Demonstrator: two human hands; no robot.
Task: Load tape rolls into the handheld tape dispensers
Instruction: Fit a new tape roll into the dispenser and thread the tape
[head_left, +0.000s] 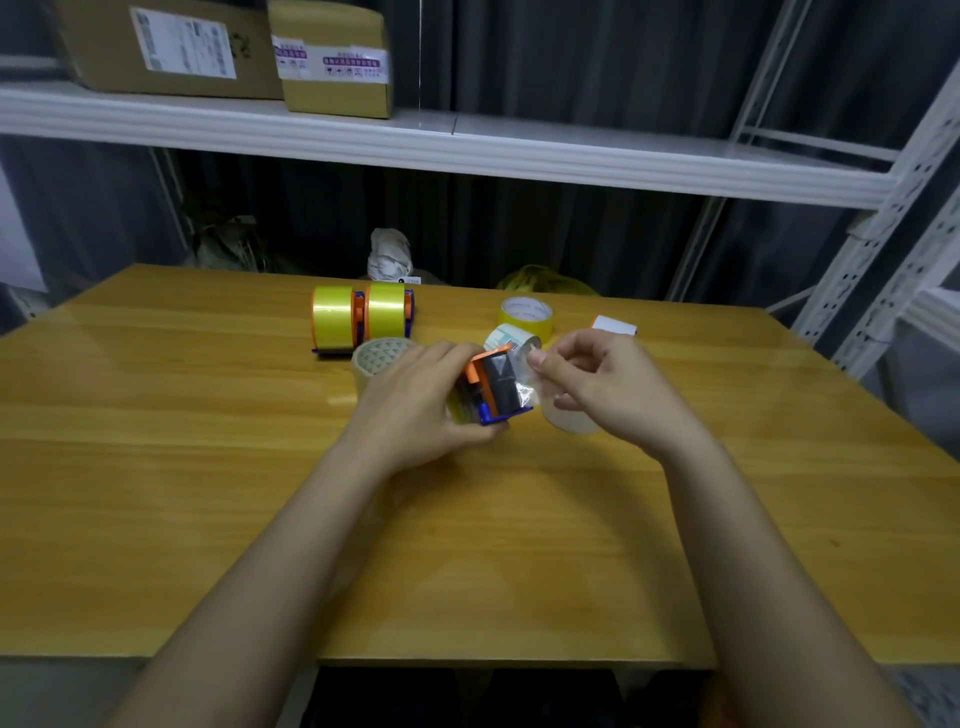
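Observation:
My left hand (421, 400) grips a handheld tape dispenser (493, 387) with orange and blue plastic parts and a dark roller, held just above the wooden table (467, 545). My right hand (602, 384) pinches the loose clear end of tape (524, 371) at the dispenser's front. Under my right hand lies a clear tape roll (566, 418). Two dispensers loaded with yellow rolls (361, 314) stand side by side behind. Loose rolls lie nearby: a clear one (376, 358) behind my left hand, a white-cored one (511, 338), and a yellow one (525, 314).
A small white box (614, 325) lies on the table at the right. Behind the table stand a crumpled white bag (389, 254) and a yellow bag (545, 280). A white metal shelf (467, 150) overhead carries cardboard boxes (208, 47).

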